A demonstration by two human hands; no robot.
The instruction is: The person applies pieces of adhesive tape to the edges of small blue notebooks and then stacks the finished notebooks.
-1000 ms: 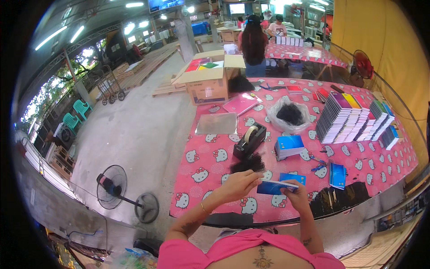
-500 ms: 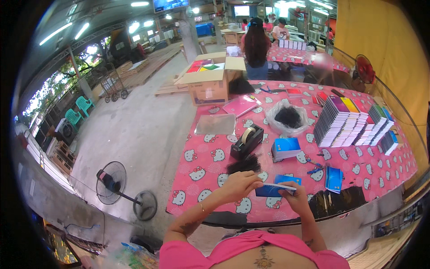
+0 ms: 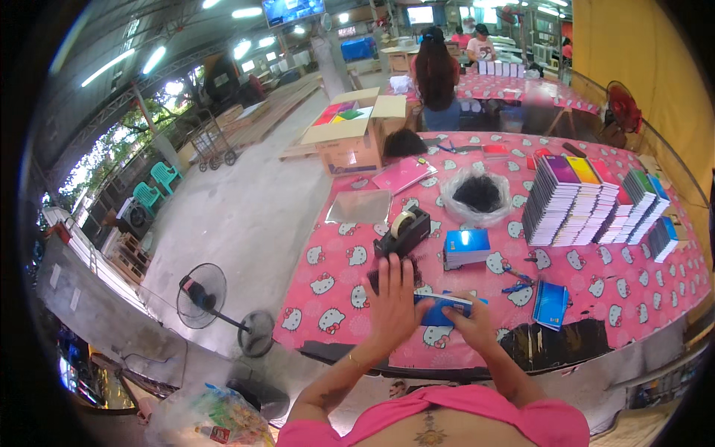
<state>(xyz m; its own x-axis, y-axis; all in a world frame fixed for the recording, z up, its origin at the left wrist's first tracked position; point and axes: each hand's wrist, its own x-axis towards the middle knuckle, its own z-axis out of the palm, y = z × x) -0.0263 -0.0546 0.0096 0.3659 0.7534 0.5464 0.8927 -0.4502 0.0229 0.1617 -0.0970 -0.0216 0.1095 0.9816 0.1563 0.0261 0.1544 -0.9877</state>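
My right hand [image 3: 471, 322] grips a small blue notebook [image 3: 434, 314] near the table's front edge, thumb on its cover. My left hand [image 3: 393, 304] is open, its fingers stretched over a pile of thin black pieces [image 3: 412, 274]; its thumb is by the notebook's left end. Whether the fingertips touch the pile, I cannot tell. A black tape dispenser [image 3: 404, 232] stands just beyond. To its right sits a stack of blue notebooks [image 3: 468, 244]. Farther right lie blue-handled cutters or pliers [image 3: 519, 283] and a few more blue notebooks [image 3: 550, 304].
Tall stacks of notebooks [image 3: 551, 201] with coloured covers fill the table's right side. A plastic bag [image 3: 477, 195] of black pieces, a pink notebook [image 3: 404, 173] and an open cardboard box [image 3: 354, 145] are farther back. A standing fan [image 3: 201, 294] is on the floor at left.
My left hand has let go of the notebook's edge and opened, its fingers reaching forward over the black pile. My right hand has moved slightly left with the notebook. The view has shifted a little.
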